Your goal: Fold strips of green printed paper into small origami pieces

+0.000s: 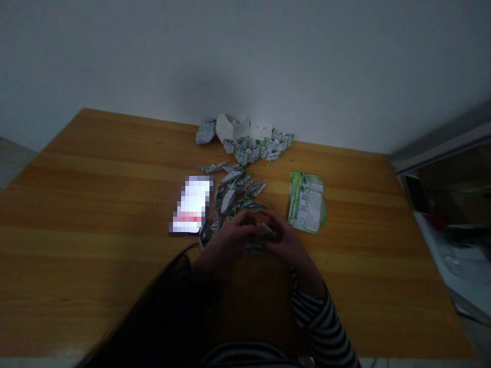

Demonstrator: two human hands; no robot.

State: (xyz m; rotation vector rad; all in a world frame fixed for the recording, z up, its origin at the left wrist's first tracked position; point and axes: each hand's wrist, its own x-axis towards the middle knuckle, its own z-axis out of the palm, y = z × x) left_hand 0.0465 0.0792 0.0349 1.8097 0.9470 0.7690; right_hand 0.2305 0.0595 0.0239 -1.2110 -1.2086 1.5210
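Observation:
Between my hands is a small folded paper piece (pixel 267 230), pale with some print, partly hidden by my fingers. My left hand (pixel 238 233) has its fingers closed on the piece's left side. Across from it, my right hand (pixel 283 236) pinches the right side. Just beyond my hands lies a loose pile of folded printed paper pieces (pixel 229 198), grey and green. Another bit of printed paper (pixel 253 249) shows below my fingers. Right of my hands sits a stack of green and white printed leaflets (pixel 307 204).
A phone (pixel 192 204) with a lit, blurred screen lies left of the pile. Joined folded-paper units (pixel 247 145) stand against the wall at the back of the wooden table (pixel 115 214). At far right, a shelf (pixel 452 255) holds dark objects.

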